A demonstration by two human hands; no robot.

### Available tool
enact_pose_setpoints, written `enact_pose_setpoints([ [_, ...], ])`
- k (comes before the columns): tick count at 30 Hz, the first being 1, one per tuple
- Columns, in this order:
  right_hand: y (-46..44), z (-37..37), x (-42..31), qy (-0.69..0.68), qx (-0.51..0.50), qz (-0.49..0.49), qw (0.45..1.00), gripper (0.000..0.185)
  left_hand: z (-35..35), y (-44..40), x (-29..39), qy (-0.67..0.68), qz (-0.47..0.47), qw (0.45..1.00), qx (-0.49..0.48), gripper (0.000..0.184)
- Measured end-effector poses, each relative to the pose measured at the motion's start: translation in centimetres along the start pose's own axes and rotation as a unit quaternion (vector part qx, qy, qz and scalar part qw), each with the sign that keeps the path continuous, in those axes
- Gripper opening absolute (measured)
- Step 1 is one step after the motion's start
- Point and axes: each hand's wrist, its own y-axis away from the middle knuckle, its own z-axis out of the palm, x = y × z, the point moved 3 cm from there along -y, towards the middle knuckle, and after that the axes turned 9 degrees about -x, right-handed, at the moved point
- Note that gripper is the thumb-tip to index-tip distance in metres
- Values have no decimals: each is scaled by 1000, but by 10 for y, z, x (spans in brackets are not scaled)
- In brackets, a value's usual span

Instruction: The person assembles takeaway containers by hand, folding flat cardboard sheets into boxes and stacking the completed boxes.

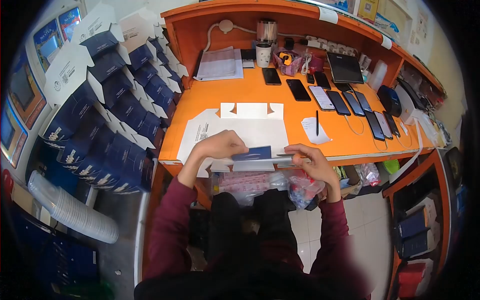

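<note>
A flat white carton sheet (255, 128) with cut flaps lies at the front edge of the orange table. Its near edge is folded up, and a dark blue panel (259, 152) shows there between my hands. My left hand (222, 145) has its fingers closed on the left end of that folded edge. At the right end, my right hand (313, 161) pinches the fold between thumb and fingers.
Stacks of folded dark blue cartons (120, 100) stand at the left. Several phones (321, 97) lie at the right of the table (195, 107), near a pen (317, 123) on paper. Papers (218, 64) and a cup (263, 55) are at the back.
</note>
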Motion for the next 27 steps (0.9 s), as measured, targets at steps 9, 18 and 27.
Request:
enact_pose_setpoints([
  [9, -43, 14, -24, 101, 248, -79, 960, 21, 6, 7, 17, 32, 75, 967, 241, 22],
  [18, -67, 38, -63, 290, 179, -197, 919, 17, -3, 31, 43, -22, 66, 971, 229, 21],
  [27, -65, 23, -65, 270, 129, -112, 948, 12, 8, 103, 22, -117, -54, 917, 378, 27],
])
